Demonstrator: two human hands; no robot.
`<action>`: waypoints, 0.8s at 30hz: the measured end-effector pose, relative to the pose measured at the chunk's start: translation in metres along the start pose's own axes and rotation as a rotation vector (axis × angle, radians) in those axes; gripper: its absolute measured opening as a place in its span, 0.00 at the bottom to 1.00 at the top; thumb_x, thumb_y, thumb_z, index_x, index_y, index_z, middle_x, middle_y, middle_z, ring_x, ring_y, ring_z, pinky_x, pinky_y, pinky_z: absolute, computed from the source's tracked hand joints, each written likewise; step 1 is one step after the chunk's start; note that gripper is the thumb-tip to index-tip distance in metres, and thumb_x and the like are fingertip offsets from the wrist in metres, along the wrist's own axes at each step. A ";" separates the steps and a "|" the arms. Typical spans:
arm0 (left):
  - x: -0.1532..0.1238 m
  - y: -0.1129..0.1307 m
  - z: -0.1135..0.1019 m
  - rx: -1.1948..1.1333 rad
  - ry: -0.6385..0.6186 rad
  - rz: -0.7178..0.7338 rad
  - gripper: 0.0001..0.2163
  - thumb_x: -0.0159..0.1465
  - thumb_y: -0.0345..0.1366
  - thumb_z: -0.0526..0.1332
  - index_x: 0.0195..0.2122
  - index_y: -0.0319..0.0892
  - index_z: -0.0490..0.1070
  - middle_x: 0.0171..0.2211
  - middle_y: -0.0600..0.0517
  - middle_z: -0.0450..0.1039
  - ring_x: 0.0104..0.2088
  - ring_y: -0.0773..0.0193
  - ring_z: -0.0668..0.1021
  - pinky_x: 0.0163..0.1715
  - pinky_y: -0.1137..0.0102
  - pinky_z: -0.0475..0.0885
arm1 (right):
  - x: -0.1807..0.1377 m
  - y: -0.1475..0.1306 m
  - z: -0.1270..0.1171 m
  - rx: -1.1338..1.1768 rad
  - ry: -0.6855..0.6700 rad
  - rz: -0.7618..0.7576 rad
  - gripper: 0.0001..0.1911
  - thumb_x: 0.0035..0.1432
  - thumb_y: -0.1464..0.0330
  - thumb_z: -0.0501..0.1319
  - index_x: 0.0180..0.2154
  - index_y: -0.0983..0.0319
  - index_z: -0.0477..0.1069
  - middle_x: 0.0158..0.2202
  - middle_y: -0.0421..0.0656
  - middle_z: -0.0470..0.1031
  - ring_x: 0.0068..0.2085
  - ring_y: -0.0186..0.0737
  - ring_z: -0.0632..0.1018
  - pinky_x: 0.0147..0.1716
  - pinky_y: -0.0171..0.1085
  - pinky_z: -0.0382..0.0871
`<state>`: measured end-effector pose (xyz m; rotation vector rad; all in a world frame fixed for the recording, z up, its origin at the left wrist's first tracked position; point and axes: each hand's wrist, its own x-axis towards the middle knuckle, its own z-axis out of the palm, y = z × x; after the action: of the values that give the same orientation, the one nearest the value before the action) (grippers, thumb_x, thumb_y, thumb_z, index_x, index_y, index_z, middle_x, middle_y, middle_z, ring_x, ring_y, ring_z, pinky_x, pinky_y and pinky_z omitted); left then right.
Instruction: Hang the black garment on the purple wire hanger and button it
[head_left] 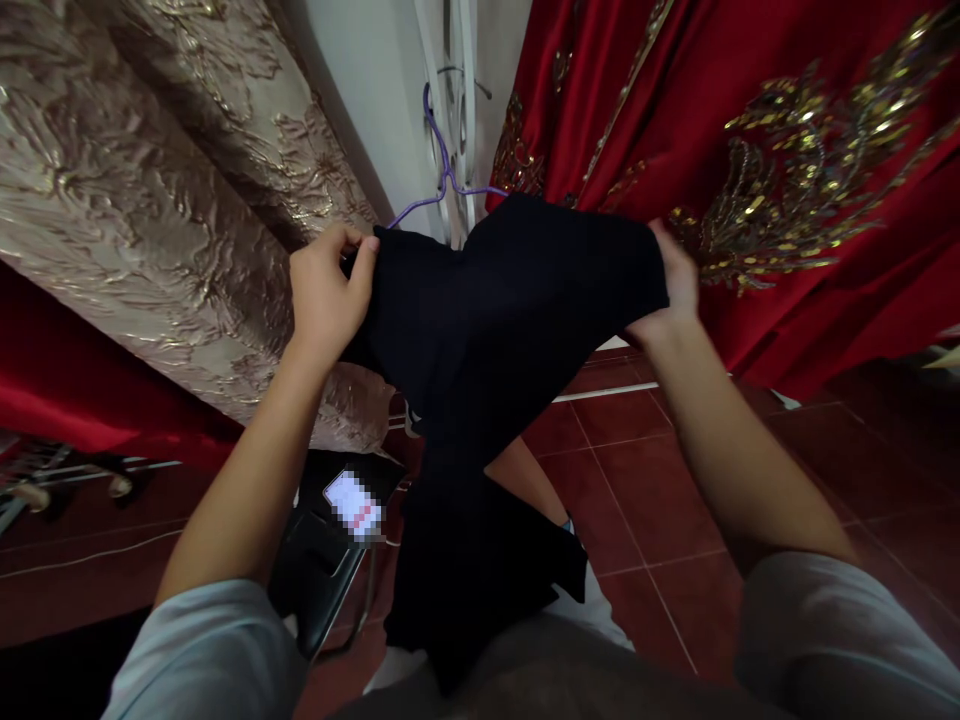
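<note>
A dark navy, nearly black garment (517, 290) is stretched between my hands and trails down toward my lap. Its exact kind is unclear from its folds. My left hand (334, 290) pinches its upper left edge between thumb and fingers. At the opposite end, my right hand (675, 280) grips the right edge, with the fingers partly behind the cloth and slightly blurred. Just past the garment's top edge shows a purple hanger (447, 175) hooked on a white rack (465, 90); whether its arms sit inside the cloth is hidden.
Beige embossed fabric (187, 230) hangs on the left, and red cloth with gold sequins (810, 170) on the right. A phone with a lit screen (354, 503) lies on a black folding chair (319, 560). Red tiles (637, 470) cover the floor.
</note>
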<state>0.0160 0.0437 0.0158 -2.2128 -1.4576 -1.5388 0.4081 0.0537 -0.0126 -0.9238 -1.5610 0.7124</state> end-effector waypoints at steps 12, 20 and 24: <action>0.011 -0.023 0.019 -0.077 -0.039 -0.037 0.09 0.69 0.46 0.62 0.40 0.46 0.72 0.38 0.51 0.77 0.44 0.57 0.80 0.52 0.59 0.75 | -0.010 -0.085 0.034 0.193 -0.379 0.123 0.48 0.59 0.30 0.37 0.48 0.56 0.80 0.43 0.50 0.82 0.50 0.55 0.82 0.46 0.55 0.78; -0.043 0.070 0.003 -0.565 -0.210 0.145 0.14 0.72 0.48 0.60 0.35 0.44 0.68 0.40 0.50 0.78 0.57 0.55 0.79 0.64 0.53 0.70 | -0.049 -0.005 0.096 -0.429 -0.313 -0.220 0.48 0.51 0.57 0.71 0.70 0.58 0.59 0.71 0.54 0.58 0.72 0.62 0.59 0.69 0.62 0.55; -0.055 0.111 0.009 -0.781 -0.470 -0.004 0.16 0.68 0.52 0.65 0.35 0.46 0.68 0.43 0.47 0.81 0.58 0.49 0.80 0.61 0.50 0.74 | -0.060 0.003 0.113 -0.527 -0.183 -0.529 0.51 0.51 0.62 0.69 0.71 0.54 0.49 0.70 0.51 0.59 0.72 0.61 0.58 0.71 0.60 0.49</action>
<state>0.0996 -0.0474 0.0163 -3.1816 -1.0156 -1.9127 0.3016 0.0081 -0.0660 -0.7707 -2.0959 0.0000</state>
